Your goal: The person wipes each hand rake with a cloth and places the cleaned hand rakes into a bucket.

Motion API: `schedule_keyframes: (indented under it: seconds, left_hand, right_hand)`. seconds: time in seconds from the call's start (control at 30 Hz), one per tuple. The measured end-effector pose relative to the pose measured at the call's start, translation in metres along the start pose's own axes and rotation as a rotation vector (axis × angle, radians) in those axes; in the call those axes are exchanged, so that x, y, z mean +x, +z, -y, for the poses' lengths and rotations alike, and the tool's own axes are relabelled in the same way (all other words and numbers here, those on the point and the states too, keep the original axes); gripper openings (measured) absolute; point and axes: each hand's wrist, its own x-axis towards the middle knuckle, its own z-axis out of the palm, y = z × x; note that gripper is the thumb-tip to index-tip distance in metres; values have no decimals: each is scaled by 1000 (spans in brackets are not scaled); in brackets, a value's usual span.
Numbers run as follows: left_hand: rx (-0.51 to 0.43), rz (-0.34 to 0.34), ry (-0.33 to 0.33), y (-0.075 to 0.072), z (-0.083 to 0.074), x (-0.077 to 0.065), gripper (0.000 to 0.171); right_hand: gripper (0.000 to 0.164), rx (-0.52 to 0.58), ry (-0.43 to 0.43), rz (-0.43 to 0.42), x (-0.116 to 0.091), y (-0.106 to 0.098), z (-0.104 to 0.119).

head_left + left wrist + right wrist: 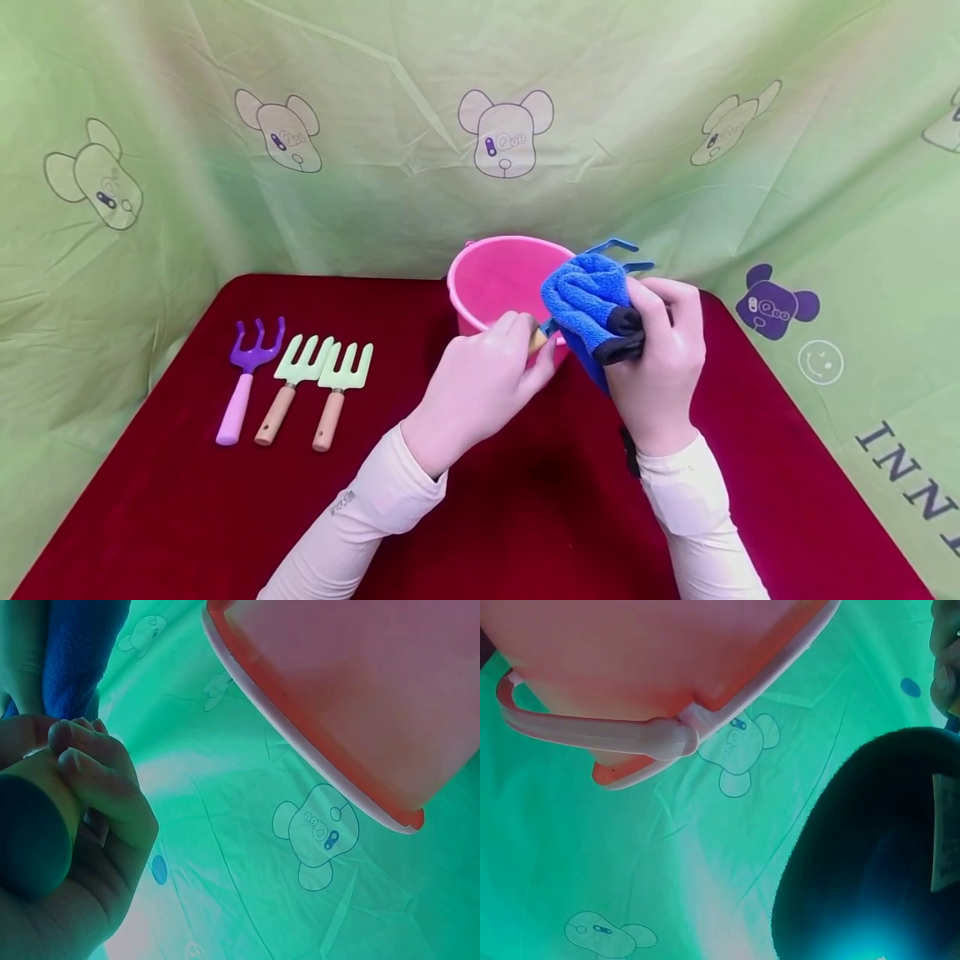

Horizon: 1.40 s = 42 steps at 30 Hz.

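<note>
My left hand grips the pale handle of a small garden rake with blue tines. In the left wrist view, the curled fingers wrap that handle, and its dark butt end faces the camera. A folded blue towel with black edging is bunched around the rake's neck. My right hand holds the towel there, hiding part of the metal. Both hands are raised at the near right side of a pink bucket. Up close, the towel looks dark in the right wrist view.
On the table's left lie a purple three-tined rake and two light-green hand forks with wooden handles, side by side. A dark red cloth covers the table. Green printed curtain stands behind and at both sides. The bucket's handle hangs down.
</note>
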Motion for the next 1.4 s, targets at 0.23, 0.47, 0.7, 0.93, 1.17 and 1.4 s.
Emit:
schedule_keyframes:
  seconds: [0.23,0.47,0.7,0.93,1.17,1.4]
  left_hand:
    - [24,-6,9,1,-1,0,27]
    - [30,-1,5,2,-2,0,29]
    - [26,21,13,2,-2,-2,31]
    - [25,1,9,3,-3,-2,32]
    - [34,-11,24,3,-4,-2,30]
    - [49,-9,29,4,-4,-2,31]
  right_hand:
    - [21,-20,-20,-29,-1,2,0]
    - [19,-44,-30,-52,-2,3,-1]
    - [16,-77,-9,-80,1,1,-6]
    - [15,-79,-20,-119,1,3,-7]
    - [14,-99,-5,-165,2,2,-11]
    - [14,-123,3,-149,5,0,-14]
